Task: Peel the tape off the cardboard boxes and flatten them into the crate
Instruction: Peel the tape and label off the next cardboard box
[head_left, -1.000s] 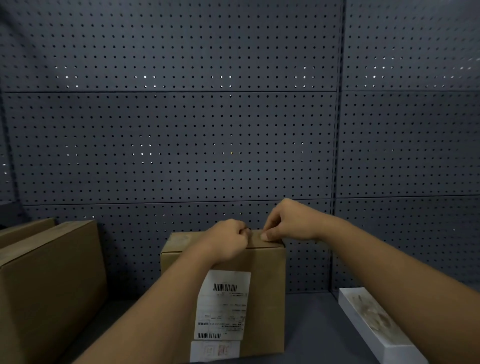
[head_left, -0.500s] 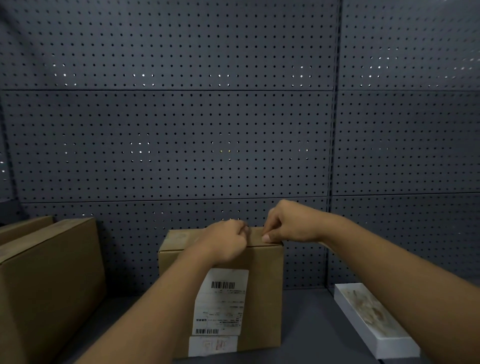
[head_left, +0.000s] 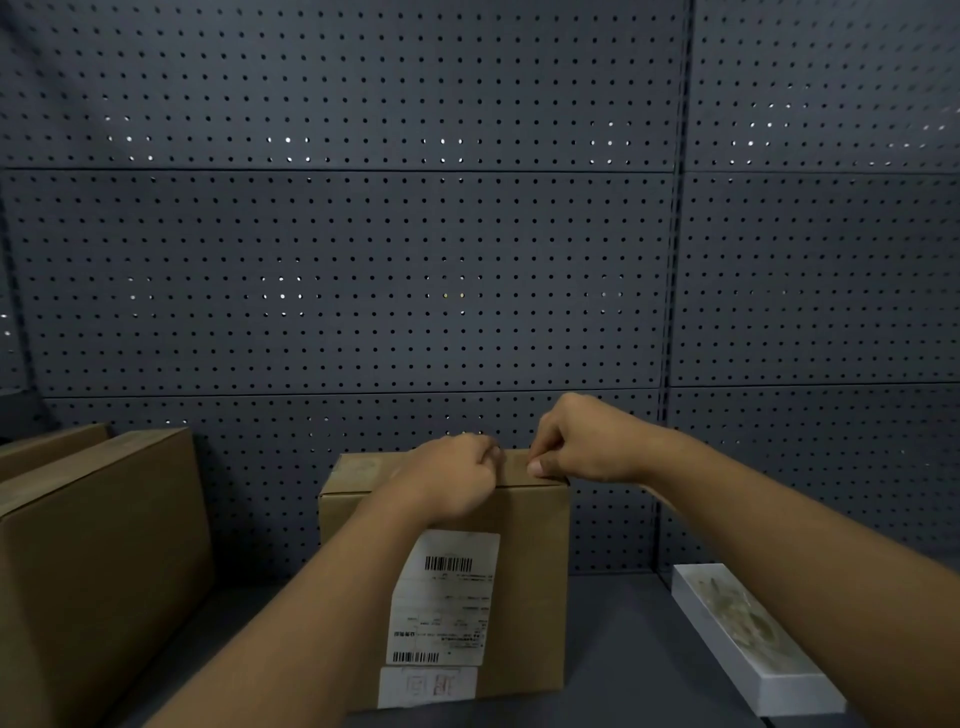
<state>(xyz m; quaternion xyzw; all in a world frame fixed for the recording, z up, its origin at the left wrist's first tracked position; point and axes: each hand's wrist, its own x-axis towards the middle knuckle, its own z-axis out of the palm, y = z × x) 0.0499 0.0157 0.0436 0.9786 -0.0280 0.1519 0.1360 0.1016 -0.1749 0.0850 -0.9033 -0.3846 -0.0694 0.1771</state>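
Observation:
A brown cardboard box (head_left: 530, 582) stands on the grey shelf in front of me, with a white shipping label (head_left: 447, 597) on its near face. Both hands sit on the box's top front edge. My left hand (head_left: 449, 475) is curled with its knuckles toward me, fingers bent onto the top of the box. My right hand (head_left: 587, 441) is curled beside it, thumb and fingertips pinching at the top edge where the tape runs. The tape itself is too faint to make out.
A larger cardboard box (head_left: 98, 561) stands at the left, with another behind it. A flat white box (head_left: 748, 639) lies at the right on the grey shelf (head_left: 613, 649). A dark perforated back wall (head_left: 363, 260) rises close behind.
Both hands stay on the box's top edge in nearly the same place. The view has shifted slightly; nothing has visibly come off the box.

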